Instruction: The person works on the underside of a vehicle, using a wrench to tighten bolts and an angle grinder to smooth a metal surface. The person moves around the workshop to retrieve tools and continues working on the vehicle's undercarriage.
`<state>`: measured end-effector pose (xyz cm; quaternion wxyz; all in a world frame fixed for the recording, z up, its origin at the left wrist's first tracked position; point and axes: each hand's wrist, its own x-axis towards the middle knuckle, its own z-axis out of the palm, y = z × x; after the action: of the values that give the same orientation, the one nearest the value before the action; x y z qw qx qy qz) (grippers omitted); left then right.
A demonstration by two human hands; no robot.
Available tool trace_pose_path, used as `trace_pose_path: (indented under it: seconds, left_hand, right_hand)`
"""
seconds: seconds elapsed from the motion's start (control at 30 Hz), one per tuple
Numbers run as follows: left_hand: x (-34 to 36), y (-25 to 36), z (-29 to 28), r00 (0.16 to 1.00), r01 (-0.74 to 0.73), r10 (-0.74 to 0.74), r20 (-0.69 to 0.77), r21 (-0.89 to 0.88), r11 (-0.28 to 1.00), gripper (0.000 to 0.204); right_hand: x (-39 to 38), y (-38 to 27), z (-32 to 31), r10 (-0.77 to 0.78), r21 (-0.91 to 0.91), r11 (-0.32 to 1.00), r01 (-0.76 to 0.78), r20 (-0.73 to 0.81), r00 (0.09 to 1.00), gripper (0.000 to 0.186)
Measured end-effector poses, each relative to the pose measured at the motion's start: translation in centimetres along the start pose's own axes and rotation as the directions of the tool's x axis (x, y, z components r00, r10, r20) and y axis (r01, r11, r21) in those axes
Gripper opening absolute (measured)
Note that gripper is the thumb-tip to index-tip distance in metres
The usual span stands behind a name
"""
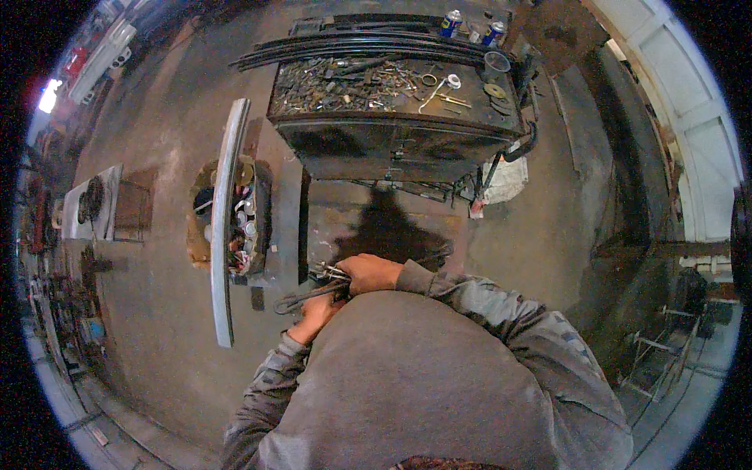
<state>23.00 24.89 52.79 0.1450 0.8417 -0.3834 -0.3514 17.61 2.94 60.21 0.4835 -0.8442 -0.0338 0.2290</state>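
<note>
Fingers [368, 270] of both hands grip pliers [309, 296]

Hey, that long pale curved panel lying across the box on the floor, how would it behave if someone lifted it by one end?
The long pale curved panel looks thin for its length, so it would probably flex or sag. Resting across the cardboard box near its middle, it may pivot or slide off. Its length likely makes it awkward for one person.

Grey camouflage sleeves [501, 305]; blue spray cans [450, 23] (yellow caps); black workbench [392, 141].
</note>
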Motion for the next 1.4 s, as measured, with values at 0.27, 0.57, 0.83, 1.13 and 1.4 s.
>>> trace_pose_path:
  seconds: [0.27, 0.57, 0.83, 1.13, 1.4]
  left_hand:
    - [-1.9, 4.0, -3.5, 0.995, 0.099, -0.097, 0.024, -0.078, 0.992, 0.042]
    - [-2.6, -0.4, -0.3, 0.996, -0.088, 0.08, -0.043, -0.211, 0.973, 0.039]
    - [-3.4, 0.4, -1.7, 0.992, -0.106, 0.078, -0.103, -0.308, 0.946, 0.04]
    - [1.8, 6.6, -3.2, 0.971, -0.237, 0.204, -0.124, -0.617, 0.75, 0.041]
    - [11.4, 21.1, -3.5, 0.845, -0.38, 0.532, -0.055, -0.761, 0.526, 0.079]
  right_hand:
    - [0.0, -0.4, 0.9, 0.07, -0.019, 0.997, -0.07, 0.03, 0.997, 0.036]
    - [-0.9, -3.4, 0.3, 0.094, -0.022, 0.995, -0.093, 0.046, 0.995, 0.035]
    - [-0.2, 0.1, 1.4, 0.085, 0.092, 0.993, -0.08, -0.053, 0.995, 0.043]
    - [-5.3, 7.7, -2.8, 0.308, 0.442, 0.894, -0.067, -0.499, 0.81, 0.031]
    - [-13.1, 5.2, -10.4, 0.355, 0.575, 0.8, 0.17, -0.683, 0.639, 0.022]
